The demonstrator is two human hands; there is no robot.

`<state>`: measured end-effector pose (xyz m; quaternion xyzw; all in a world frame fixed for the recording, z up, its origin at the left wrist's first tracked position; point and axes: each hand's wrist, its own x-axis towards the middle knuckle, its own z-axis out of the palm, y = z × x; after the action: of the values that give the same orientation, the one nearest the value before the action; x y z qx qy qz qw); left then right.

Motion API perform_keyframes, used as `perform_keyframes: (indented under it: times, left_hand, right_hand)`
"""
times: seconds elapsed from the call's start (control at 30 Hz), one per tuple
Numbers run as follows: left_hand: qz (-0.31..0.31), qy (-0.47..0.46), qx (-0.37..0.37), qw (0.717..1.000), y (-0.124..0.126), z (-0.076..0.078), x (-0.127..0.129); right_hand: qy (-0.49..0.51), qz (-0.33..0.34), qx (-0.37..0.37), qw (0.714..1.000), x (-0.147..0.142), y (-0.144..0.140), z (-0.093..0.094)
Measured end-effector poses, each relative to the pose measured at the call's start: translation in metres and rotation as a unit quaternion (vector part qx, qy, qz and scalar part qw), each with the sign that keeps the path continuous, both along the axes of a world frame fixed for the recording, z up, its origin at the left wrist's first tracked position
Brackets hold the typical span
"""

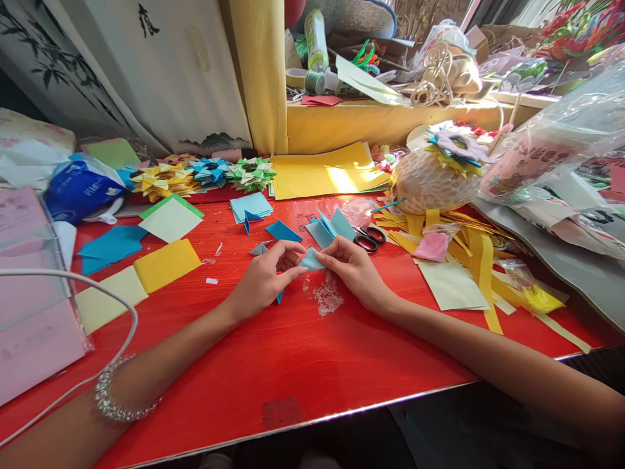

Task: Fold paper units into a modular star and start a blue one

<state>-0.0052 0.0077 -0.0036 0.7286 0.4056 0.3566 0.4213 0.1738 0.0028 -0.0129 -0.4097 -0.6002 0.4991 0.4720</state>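
Observation:
Between my two hands is a small folded piece of light blue paper (311, 260), held a little above the red table (312, 365). My left hand (271, 273) pinches its left end with thumb and fingertips. The right end is pinched by my right hand (354, 270). Just beyond my fingers stand folded light blue papers (336, 225), with black-handled scissors (370, 239) to their right. Folded darker blue pieces (284, 232) and a small grey-blue folded piece (260, 248) lie near my left hand. A stack of light blue squares (250, 207) sits farther back.
Folded paper stars (209, 172) line the back left, next to yellow sheets (327, 172). Blue, yellow and pale squares (168, 266) lie left. Yellow strips (483, 280) and pale squares (452, 285) lie right. A white cable (134, 319) crosses above my left forearm.

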Motion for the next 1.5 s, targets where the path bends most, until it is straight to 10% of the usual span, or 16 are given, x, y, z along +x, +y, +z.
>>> perform_keyframes:
  times: [0.43,1.5]
  left_hand:
    - [-0.017,0.024,-0.085,0.996,0.0026,0.0025,-0.0011]
    - [0.055,0.095,0.050,0.993,-0.0019,0.0090,-0.0027]
  right_hand:
    - [-0.012,0.040,0.032,0.999,-0.0022,-0.0063,0.0056]
    - [-0.057,0.163,-0.083,0.981,0.0014,-0.0021,0.0082]
